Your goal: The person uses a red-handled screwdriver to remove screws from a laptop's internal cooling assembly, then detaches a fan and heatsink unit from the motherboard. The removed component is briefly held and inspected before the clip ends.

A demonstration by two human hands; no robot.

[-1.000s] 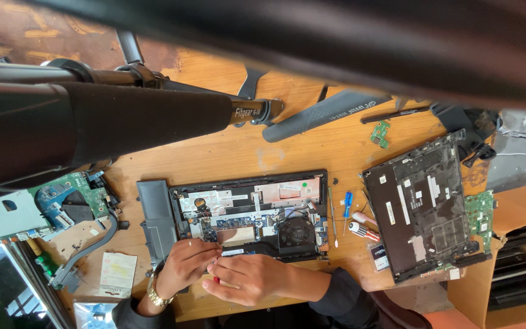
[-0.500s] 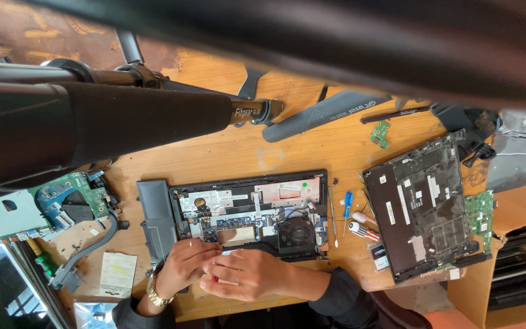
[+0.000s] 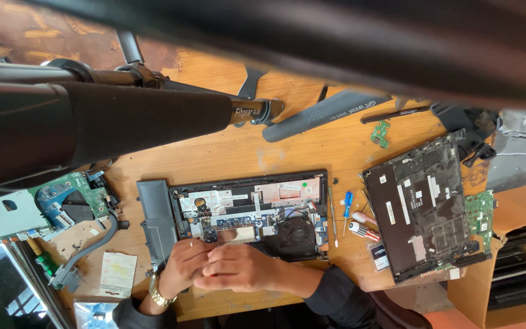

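Resting together, the left hand (image 3: 181, 268) and right hand (image 3: 238, 268) curl narrow fingers over the opened laptop's (image 3: 251, 213) metal-shielded innards.

An opened laptop (image 3: 251, 210) lies mid-table (image 3: 226, 146). Both hands, the left hand (image 3: 181, 268) and right hand (image 3: 238, 268), rest on its near edge. A battery (image 3: 156, 222) lies left of it, screwdrivers (image 3: 348, 213) just right, then a base cover (image 3: 424, 210); a circuit board (image 3: 62, 204) lies far left.

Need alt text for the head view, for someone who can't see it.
Both hands, left hand and right hand, meet at the near edge of an opened laptop on a wooden table. A detached bottom cover and screwdrivers lie to its right.
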